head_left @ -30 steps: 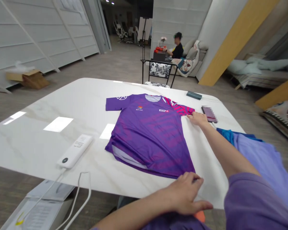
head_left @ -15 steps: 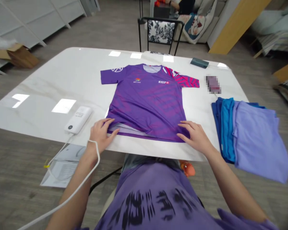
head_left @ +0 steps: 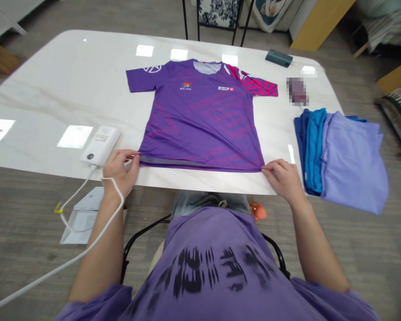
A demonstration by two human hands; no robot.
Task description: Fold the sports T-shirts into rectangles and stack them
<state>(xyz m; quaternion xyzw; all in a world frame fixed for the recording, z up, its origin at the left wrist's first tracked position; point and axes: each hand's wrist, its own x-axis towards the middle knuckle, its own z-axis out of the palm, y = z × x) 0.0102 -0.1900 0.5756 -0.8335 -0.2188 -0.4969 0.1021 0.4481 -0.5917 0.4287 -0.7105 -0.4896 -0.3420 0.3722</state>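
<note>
A purple T-shirt (head_left: 200,120) with a pink-striped sleeve lies face up on the white marbled table (head_left: 53,89), its collar toward the far side. My left hand (head_left: 122,171) pinches the left corner of its hem. At the opposite hem corner, my right hand (head_left: 284,178) has thumb and fingers closed on the cloth. The hem is drawn fairly straight between them, with a thin strip of the grey inside showing near the left. A few soft creases run across the shirt's front.
Left of my left hand lies a white device (head_left: 101,145) with a white cable (head_left: 70,258) crossing my forearm. Folded blue and lavender clothes (head_left: 350,160) overhang the right edge. A dark case (head_left: 279,58) and a blurred-out item (head_left: 297,91) lie far right. A chair (head_left: 217,18) stands beyond.
Both hands have moved outward to the hem corners and closed on them. The hem has gone from wrinkled and gaping to nearly straight. My view has tilted downward.
</note>
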